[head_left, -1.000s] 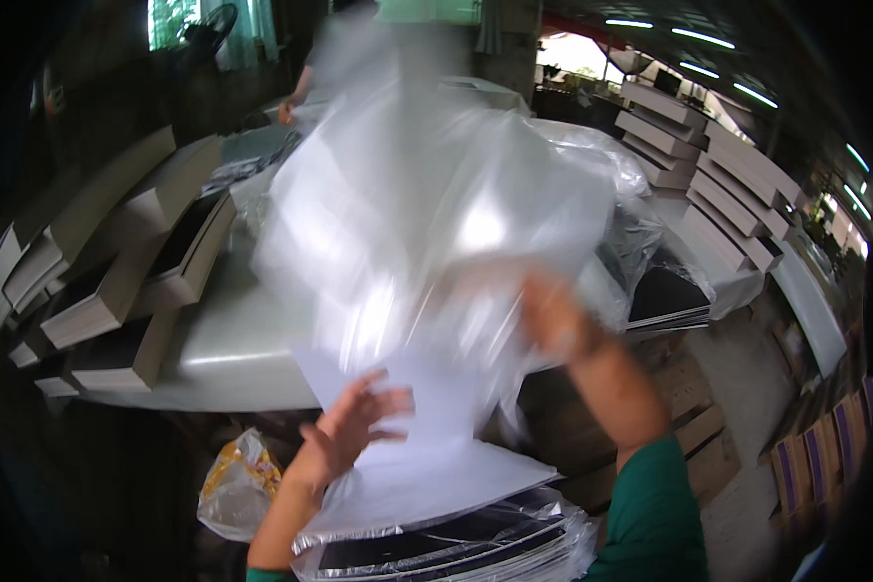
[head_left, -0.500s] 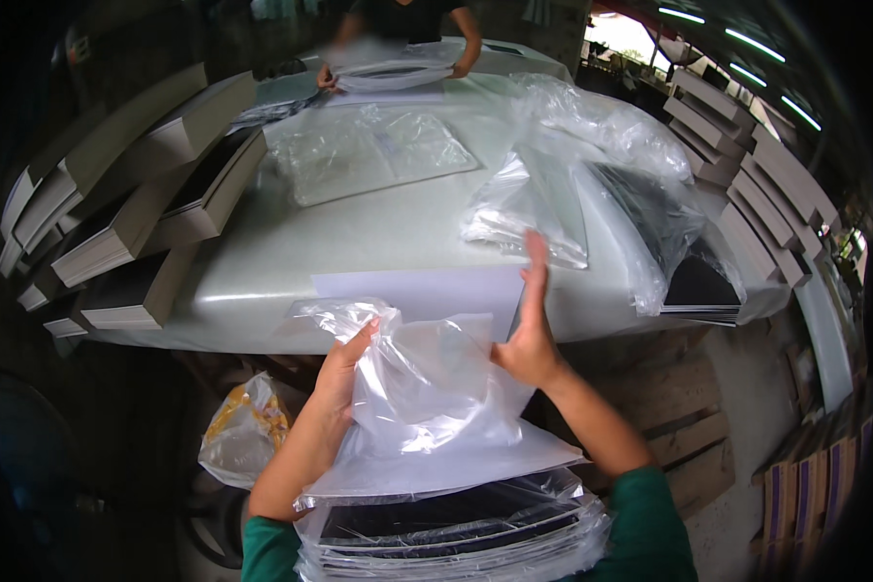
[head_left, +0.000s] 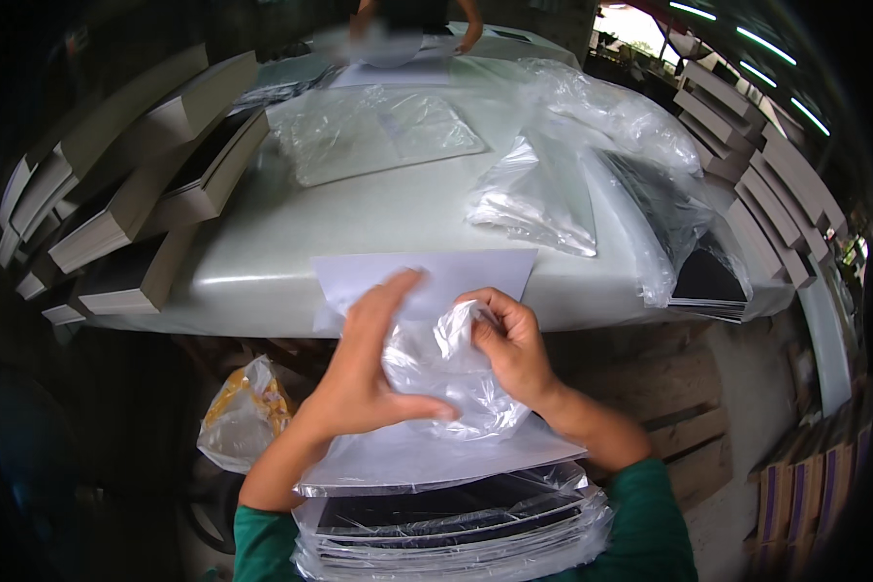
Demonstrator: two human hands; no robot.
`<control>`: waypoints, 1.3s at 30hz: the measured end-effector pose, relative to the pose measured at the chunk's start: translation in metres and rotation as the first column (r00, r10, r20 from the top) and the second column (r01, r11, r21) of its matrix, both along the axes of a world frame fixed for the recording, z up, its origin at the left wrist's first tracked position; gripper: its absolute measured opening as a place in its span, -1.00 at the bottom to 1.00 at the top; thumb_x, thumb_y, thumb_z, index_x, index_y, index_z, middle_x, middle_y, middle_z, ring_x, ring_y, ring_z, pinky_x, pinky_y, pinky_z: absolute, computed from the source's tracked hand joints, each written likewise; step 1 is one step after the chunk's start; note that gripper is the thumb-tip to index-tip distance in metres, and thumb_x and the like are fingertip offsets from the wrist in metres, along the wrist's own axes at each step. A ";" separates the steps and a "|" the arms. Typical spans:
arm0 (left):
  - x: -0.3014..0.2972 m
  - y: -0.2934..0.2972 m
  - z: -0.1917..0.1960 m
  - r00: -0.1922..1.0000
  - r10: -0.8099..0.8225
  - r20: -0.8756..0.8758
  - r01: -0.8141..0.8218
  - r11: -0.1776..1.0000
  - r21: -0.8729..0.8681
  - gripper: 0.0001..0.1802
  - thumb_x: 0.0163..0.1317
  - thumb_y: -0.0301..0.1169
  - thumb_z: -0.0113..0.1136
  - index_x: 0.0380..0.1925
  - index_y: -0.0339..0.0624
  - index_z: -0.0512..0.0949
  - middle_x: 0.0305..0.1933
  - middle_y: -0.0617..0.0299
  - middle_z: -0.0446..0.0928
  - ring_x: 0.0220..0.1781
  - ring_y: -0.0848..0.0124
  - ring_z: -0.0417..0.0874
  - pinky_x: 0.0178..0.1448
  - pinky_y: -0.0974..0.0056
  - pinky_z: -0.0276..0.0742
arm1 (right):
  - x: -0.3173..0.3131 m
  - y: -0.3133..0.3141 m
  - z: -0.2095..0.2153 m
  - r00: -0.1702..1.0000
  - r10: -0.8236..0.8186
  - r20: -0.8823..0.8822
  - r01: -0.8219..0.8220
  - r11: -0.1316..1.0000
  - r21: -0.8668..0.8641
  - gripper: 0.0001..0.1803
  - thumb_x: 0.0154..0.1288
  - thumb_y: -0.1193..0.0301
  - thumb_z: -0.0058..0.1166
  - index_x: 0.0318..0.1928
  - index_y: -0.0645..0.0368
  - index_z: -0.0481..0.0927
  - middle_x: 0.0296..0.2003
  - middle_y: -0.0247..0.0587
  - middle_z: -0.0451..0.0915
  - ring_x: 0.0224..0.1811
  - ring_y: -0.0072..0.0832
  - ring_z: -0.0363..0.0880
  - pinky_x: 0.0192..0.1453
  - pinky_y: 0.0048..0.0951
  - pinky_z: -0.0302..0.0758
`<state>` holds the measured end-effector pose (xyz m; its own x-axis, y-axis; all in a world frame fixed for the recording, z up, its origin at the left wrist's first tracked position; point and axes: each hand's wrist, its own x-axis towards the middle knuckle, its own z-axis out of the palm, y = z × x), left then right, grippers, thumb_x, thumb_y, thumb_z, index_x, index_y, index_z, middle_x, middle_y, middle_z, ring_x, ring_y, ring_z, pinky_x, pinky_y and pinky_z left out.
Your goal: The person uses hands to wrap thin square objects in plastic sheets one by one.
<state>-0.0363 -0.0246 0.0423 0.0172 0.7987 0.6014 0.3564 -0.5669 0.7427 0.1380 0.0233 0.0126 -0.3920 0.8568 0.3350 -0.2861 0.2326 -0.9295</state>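
Note:
Clear plastic film [head_left: 422, 369], bunched and shiny, lies between my hands over a white sheet [head_left: 388, 461]. The gathered end of that film is pinched in my right hand [head_left: 509, 349]. My left hand [head_left: 364, 359] is open beside the film, thumb and fingers spread wide apart. Under the white sheet, close to my body, is a stack of dark sheets in clear plastic [head_left: 446, 524]. Another white sheet [head_left: 485, 267] reaches over the near edge of the table, just beyond my hands.
Film-covered table [head_left: 252, 242] holds a flat clear bag [head_left: 378, 136], folded plastic bags [head_left: 533, 204] and wrapped black sheets [head_left: 703, 281]. Thick board stacks stand at left [head_left: 116, 233] and right [head_left: 766, 194]. A plastic bag [head_left: 247, 417] hangs below. Across the table, a person [head_left: 412, 19] works.
My right hand has come from open to gripping the film, bunching it up. My left hand has let go of the film and spread open. The person opposite has moved their sheets.

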 end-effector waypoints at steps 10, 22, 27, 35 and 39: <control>0.023 0.010 -0.011 0.868 -0.111 0.485 0.198 0.971 -0.133 -0.78 0.15 -0.35 0.13 -0.42 -0.34 0.47 -0.50 0.30 0.48 -0.39 0.62 0.40 -0.24 0.51 0.34 | 0.002 -0.003 0.011 0.999 -0.035 0.012 0.036 0.995 -0.097 -0.82 0.14 0.45 0.09 -0.25 0.24 0.48 -0.39 -0.46 0.50 -0.30 -0.78 0.38 -0.20 -0.71 0.31; 0.010 0.007 -0.027 0.962 -0.057 0.267 0.134 0.950 -0.281 -0.78 0.22 -0.39 0.02 -0.30 -0.36 0.52 -0.54 0.31 0.50 -0.42 0.64 0.41 -0.29 0.53 0.36 | -0.005 -0.002 0.000 0.970 0.058 -0.237 -0.136 0.935 -0.328 -0.84 0.11 0.50 0.10 -0.26 0.21 0.48 -0.39 -0.44 0.49 -0.28 -0.71 0.42 -0.13 -0.64 0.34; 0.009 0.007 -0.031 0.949 -0.078 0.304 0.128 0.980 -0.149 -0.89 0.09 -0.49 0.17 -0.46 -0.33 0.49 -0.51 0.32 0.47 -0.39 0.64 0.42 -0.25 0.54 0.33 | -0.007 0.002 -0.007 0.973 0.038 -0.226 -0.087 0.973 -0.212 -0.87 0.12 0.47 0.11 -0.31 0.21 0.50 -0.43 -0.45 0.48 -0.34 -0.72 0.39 -0.20 -0.66 0.32; 0.006 0.005 -0.031 0.996 0.002 0.086 0.018 0.973 -0.229 -0.86 0.11 -0.46 0.14 -0.44 -0.35 0.50 -0.57 0.28 0.46 -0.51 0.58 0.39 -0.37 0.49 0.34 | -0.006 -0.001 -0.013 0.967 0.095 -0.235 -0.164 0.941 -0.296 -0.87 0.13 0.41 0.12 -0.37 0.18 0.50 -0.50 -0.48 0.46 -0.44 -0.76 0.33 -0.31 -0.69 0.26; 0.015 0.003 -0.030 0.939 -0.051 0.340 0.117 0.977 -0.177 -0.79 0.15 -0.37 0.12 -0.45 -0.36 0.50 -0.59 0.30 0.48 -0.53 0.59 0.41 -0.41 0.50 0.34 | -0.013 -0.004 -0.003 0.963 -0.017 -0.268 -0.074 0.943 -0.323 -0.86 0.14 0.37 0.12 -0.42 0.17 0.48 -0.54 -0.52 0.43 -0.45 -0.78 0.32 -0.34 -0.70 0.24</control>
<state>-0.0214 -0.0214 0.0119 -0.0845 0.9036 0.4199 0.0283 -0.4190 0.9075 0.1248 0.0190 0.0098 -0.3544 0.9257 0.1320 -0.5324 -0.0837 -0.8424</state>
